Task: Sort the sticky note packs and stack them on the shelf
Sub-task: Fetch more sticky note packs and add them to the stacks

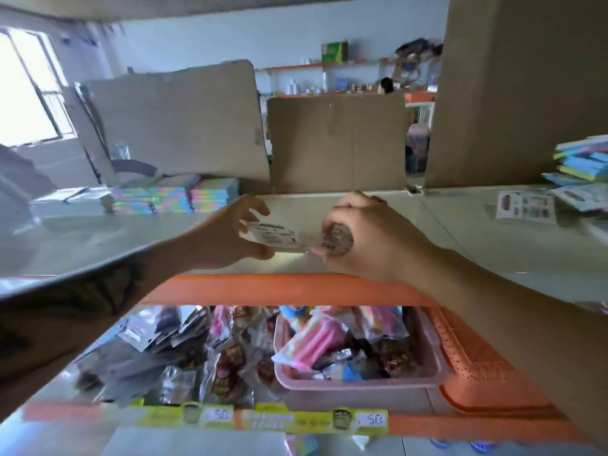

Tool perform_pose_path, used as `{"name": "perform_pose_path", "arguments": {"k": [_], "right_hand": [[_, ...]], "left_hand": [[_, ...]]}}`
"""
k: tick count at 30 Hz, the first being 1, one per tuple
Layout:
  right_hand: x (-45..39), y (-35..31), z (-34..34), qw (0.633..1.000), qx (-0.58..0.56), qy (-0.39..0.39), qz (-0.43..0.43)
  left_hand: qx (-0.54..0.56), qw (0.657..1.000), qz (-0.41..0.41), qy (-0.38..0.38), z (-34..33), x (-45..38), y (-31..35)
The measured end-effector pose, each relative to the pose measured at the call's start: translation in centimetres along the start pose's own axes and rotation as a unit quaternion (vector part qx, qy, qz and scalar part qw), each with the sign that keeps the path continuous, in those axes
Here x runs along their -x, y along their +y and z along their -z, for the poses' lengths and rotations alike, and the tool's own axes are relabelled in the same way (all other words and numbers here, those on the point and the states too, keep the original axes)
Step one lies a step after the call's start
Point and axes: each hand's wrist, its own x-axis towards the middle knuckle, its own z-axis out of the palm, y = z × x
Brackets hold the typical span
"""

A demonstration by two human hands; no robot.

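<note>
Head view, near to far. Price tags (370,419) at 6 o'clock read "50". Above the orange shelf edge (263,287), left hand (227,233) and right hand (368,235) each pinch an end of a sticky note pack (276,236); its print is unreadable. Bare shelf top (131,232) lies at 9 o'clock. Stacked packs (174,199) sit at 10 o'clock and cardboard sheets (335,143) at 12.

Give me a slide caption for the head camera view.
Both hands, left hand and right hand, hold a sticky note pack over the top shelf.
</note>
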Motion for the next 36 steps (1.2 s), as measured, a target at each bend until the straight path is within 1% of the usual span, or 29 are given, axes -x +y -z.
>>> {"name": "perform_pose_path", "arguments": {"k": [6, 11, 13, 15, 21, 25, 28, 31, 32, 34, 36], "right_hand": [[-6.0, -6.6, -4.8, 0.999, -0.003, -0.044, 0.017], [-11.7, -10.5, -8.4, 0.994, -0.026, -0.102, 0.018], [-13.5, -11.5, -9.4, 0.992, -0.047, -0.112, 0.021], [-15.0, -12.2, -10.3, 0.991, -0.059, -0.122, 0.023], [-17.3, -13.9, -11.2, 0.98, -0.058, -0.192, 0.021], [-19.0, -14.6, -11.6, 0.981, -0.042, -0.183, 0.042], [-20.1, -15.7, -12.5, 0.979, -0.035, -0.19, 0.067], [-20.6, -15.4, -13.7, 0.986, -0.095, -0.12, 0.068], [-20.7, -15.3, -14.1, 0.986, -0.11, -0.102, 0.065], [-20.6, -15.0, -14.5, 0.985, -0.144, -0.082, 0.049], [-20.5, -15.0, -14.5, 0.979, -0.192, -0.063, 0.037]], "left_hand": [[0.016, 0.999, 0.009, -0.033, 6.6, 1.1, -7.8], [-0.024, 0.997, -0.004, -0.075, 11.6, 0.9, -15.1], [-0.03, 0.995, -0.018, -0.093, 13.2, 0.7, -17.3], [-0.041, 0.993, -0.029, -0.103, 14.4, 0.4, -18.8], [-0.04, 0.99, -0.037, -0.133, 15.8, -0.1, -21.1], [-0.025, 0.993, -0.062, -0.092, 15.6, 0.0, -21.5], [0.038, 0.995, -0.075, -0.058, 15.8, 0.1, -20.9], [0.148, 0.987, -0.039, -0.042, 15.7, 0.3, -20.2], [0.166, 0.985, -0.027, -0.04, 15.6, 0.3, -20.2], [0.175, 0.983, -0.019, -0.047, 15.5, 0.3, -20.2], [0.173, 0.983, -0.039, -0.039, 15.3, 0.0, -20.1]]}}
